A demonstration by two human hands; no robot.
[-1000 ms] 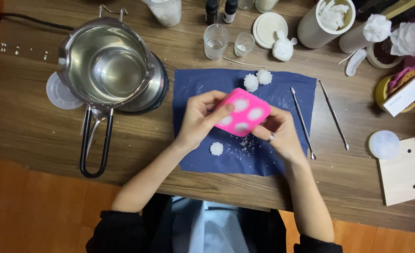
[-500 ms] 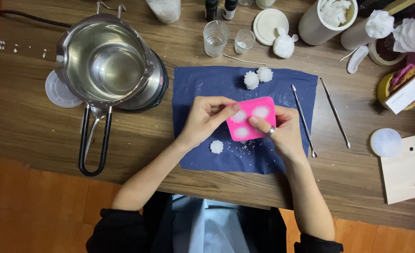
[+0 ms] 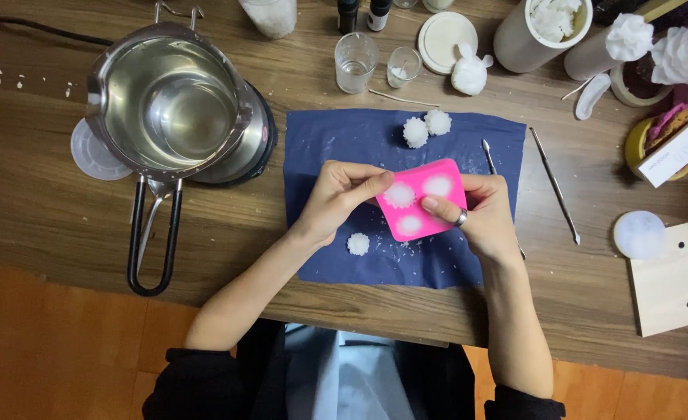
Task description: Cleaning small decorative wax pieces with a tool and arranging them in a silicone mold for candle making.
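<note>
Both hands grasp the pink mould (image 3: 424, 199), held just above the blue cloth (image 3: 321, 148) at the middle of the wooden table (image 3: 48, 202): the left hand (image 3: 336, 198) pinches its 9 o'clock edge with the thumb pressing beside a cavity, and the right hand (image 3: 480, 214), a ring on one finger, clasps the 3 o'clock side. The likely slip, I judge, is that a white piece snaps or loses its petal edges if the soft mould is bent too sharply, or that it pops out and rolls off the cloth. The mould looks rubbery, smooth and squarish, with three round cavities filled white. Freed pieces (image 3: 426, 128) at 12 o'clock and one (image 3: 358, 243) at 7 o'clock are small, matt, ruffled rosettes; crumbs dot the cloth. At 10 o'clock sits a shiny steel pot (image 3: 165, 105).
</note>
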